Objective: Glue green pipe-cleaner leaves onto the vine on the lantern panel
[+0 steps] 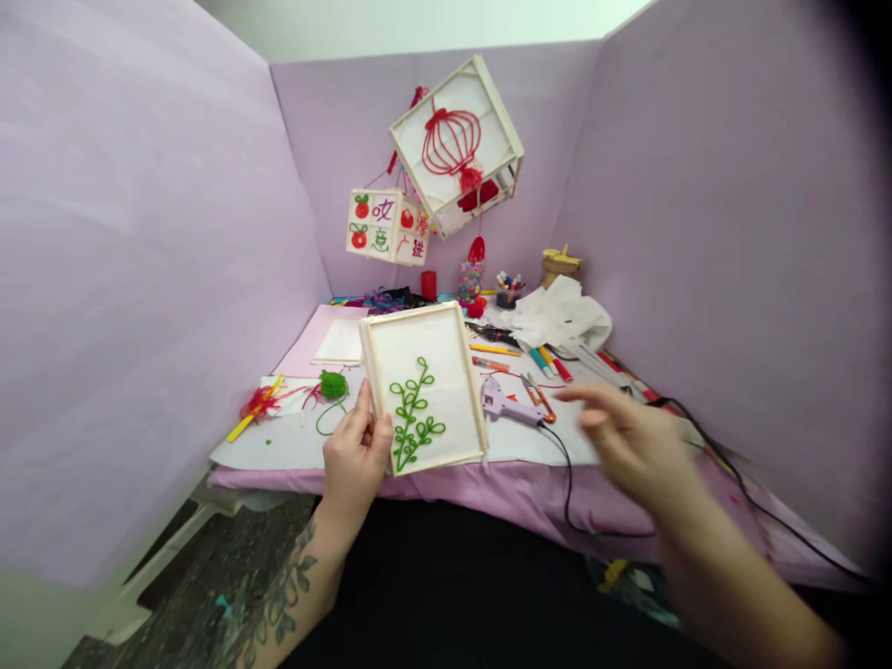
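Frame (446, 372) was up over the table (257, 455) edge, green vine (411, 423) on its face, long axis approx vertical, top tipped a bit left. Your L hand (359, 441) was def. the nearer one, pinching the lower left side, thumb in front. Your R hand (631, 451) was blurry, well apart, fingers aimed left toward it, thumb + index loosely parted, nothing in them afaict. Scissors (538, 398) and glue gun (512, 406) lay btwn.

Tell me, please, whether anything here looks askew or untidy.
The large lantern hangs steeply tilted, while the smaller lantern beside it hangs nearly level; red yarn lies tangled by a yellow stick at the left, and crumpled white sheeting is heaped at back right.
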`<state>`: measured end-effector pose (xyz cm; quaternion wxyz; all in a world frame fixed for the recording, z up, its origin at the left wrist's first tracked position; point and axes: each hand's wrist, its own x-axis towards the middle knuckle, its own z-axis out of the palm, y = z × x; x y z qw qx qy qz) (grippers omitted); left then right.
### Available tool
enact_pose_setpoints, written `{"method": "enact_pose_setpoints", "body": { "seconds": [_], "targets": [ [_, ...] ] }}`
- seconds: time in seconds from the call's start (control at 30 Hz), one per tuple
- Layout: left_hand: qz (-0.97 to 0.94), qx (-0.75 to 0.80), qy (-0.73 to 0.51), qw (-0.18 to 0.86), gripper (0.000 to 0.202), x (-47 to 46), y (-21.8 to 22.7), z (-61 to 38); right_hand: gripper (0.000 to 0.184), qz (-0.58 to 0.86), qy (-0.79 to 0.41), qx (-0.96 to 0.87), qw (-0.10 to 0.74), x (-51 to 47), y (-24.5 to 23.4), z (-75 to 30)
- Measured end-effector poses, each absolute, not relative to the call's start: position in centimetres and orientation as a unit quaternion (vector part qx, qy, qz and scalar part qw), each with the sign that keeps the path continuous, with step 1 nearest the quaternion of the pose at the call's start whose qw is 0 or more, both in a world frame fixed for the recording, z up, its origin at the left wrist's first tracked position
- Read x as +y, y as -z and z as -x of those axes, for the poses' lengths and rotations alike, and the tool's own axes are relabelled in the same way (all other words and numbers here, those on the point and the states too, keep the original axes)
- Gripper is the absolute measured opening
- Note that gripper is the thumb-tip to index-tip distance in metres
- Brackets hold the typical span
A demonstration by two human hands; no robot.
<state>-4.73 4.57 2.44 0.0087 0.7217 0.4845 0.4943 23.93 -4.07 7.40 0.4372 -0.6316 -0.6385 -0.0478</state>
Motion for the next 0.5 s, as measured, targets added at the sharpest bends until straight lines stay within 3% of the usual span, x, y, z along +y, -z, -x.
{"method": "enact_pose_setpoints", "body": {
  "seconds": [0.07, 0.17, 0.27, 0.37, 0.5],
  "targets": [
    [-0.724, 0.486, -0.490, 0.008, 0.056, 4.5, -2.5, 4.7, 0.072, 0.593, 0.030, -0.732, 0.335, -2.8, -6.9, -21.5],
    [-0.720, 0.488, -0.493, 0.001, 0.055, 4.5, -2.4, 4.7, 0.074, 0.625, 0.094, -0.754, 0.181, -0.8, -7.0, -18.2],
    [-0.722, 0.480, -0.498, -0.005, 0.054, 4.6, -2.3, 4.6, 0.052, 0.620, 0.117, -0.772, 0.079, -0.2, -7.4, -17.0],
    [-0.723, 0.469, -0.508, -0.006, 0.054, 4.6, -2.1, 4.4, 0.020, 0.585, 0.078, -0.807, 0.034, -1.3, -7.8, -17.4],
    [-0.721, 0.470, -0.509, -0.003, 0.053, 4.7, -2.0, 4.4, 0.021, 0.362, -0.161, -0.916, 0.068, -4.5, -8.3, -18.7]
  ]
}}
